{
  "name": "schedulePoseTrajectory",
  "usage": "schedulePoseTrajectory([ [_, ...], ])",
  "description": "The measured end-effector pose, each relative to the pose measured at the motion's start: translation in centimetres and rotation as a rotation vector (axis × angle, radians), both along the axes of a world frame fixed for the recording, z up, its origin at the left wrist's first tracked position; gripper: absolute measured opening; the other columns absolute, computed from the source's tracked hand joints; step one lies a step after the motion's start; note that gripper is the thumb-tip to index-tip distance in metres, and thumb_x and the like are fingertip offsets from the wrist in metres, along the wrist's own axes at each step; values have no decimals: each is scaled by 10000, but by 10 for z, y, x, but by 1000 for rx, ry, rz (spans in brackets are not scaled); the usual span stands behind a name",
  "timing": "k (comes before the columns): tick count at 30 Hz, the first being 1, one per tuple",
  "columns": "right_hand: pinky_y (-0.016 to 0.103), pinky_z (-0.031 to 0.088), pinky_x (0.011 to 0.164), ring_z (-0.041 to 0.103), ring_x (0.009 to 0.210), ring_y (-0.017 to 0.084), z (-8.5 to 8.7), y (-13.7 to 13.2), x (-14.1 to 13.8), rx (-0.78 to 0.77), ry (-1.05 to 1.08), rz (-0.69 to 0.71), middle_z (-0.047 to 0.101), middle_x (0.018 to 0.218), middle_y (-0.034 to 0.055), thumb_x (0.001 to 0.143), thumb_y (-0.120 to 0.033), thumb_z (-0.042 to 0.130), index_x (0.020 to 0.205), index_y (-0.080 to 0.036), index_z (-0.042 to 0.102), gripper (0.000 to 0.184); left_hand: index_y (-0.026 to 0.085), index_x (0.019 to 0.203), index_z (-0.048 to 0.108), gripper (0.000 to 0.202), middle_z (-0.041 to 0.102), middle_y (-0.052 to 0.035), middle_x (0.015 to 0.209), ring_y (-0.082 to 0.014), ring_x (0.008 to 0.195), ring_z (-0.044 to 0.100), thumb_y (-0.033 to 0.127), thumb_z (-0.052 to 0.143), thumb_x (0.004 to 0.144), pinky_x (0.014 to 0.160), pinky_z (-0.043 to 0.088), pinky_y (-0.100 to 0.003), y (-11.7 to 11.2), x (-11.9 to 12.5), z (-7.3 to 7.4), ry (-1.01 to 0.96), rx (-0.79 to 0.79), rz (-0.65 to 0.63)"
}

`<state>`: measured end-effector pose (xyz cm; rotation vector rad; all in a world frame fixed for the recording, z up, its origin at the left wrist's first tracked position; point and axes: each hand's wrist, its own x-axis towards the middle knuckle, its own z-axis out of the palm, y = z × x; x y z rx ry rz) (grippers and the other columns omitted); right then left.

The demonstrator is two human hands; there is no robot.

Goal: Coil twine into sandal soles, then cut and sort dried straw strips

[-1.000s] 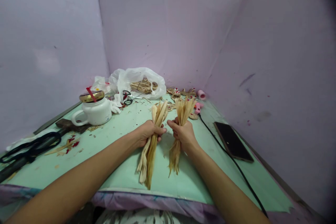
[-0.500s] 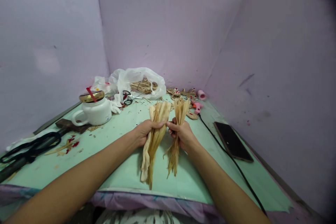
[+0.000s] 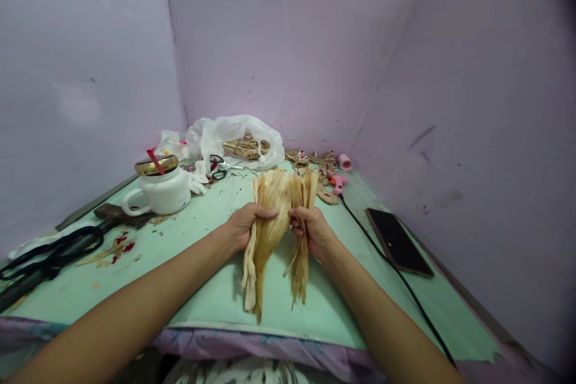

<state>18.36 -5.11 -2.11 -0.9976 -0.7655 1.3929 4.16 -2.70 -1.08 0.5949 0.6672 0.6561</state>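
My left hand (image 3: 246,223) is closed on a bundle of dry, tan husk strips (image 3: 266,246), thumb on top and the fingers mostly hidden behind. A wide, flat husk piece on this bundle is fanned out toward the right. My right hand (image 3: 315,231) grips a second, narrower bundle of dry husk strips (image 3: 300,276) with frayed lower ends. The two bundles meet or overlap near their upper parts, and both are held upright over the pale green table (image 3: 207,288).
Behind the hands lie scissors (image 3: 219,168), a plastic bag (image 3: 265,138) of husk and a pink glue gun (image 3: 338,183) with a black cord. A white lidded mug (image 3: 164,191) and hammer (image 3: 119,215) are left; a phone (image 3: 399,242) lies right. Purple walls enclose the table.
The husk in my left hand has spread wider to the right, closing the gap to the other bundle at the top. Both hands keep their grip and have barely moved.
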Motion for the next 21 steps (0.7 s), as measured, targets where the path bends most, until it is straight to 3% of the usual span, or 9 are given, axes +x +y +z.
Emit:
schedulePoseTrajectory([
  [9,103,183,265,307,343,20,7,1,12,-79,136,119,419,390,-51,470,-103,555,533,-126,511,81,9,1103,558,450,704,-140,723,-257,692,675,103,522,664,720,516,-392,8,-5,-2,-53,-56,-39],
  [14,111,188,263,369,359,45,10,1,22,-72,194,139,493,420,-27,479,-107,558,578,-132,543,103,33,1148,533,518,709,-129,753,-262,723,674,82,531,631,756,502,-409,6,-6,2,-61,-67,-3],
  [18,122,222,264,394,355,56,11,2,25,-61,231,113,522,442,-33,475,-110,551,638,-146,561,168,50,1071,564,465,697,-118,730,-257,712,665,78,533,608,732,503,-410,4,-7,6,-69,-72,10],
  [21,126,198,253,347,315,43,14,4,32,-58,251,93,518,426,-38,469,-128,536,630,-149,558,165,100,869,589,284,616,-36,550,-175,530,610,62,541,591,565,505,-307,9,-10,5,-44,-15,119],
])
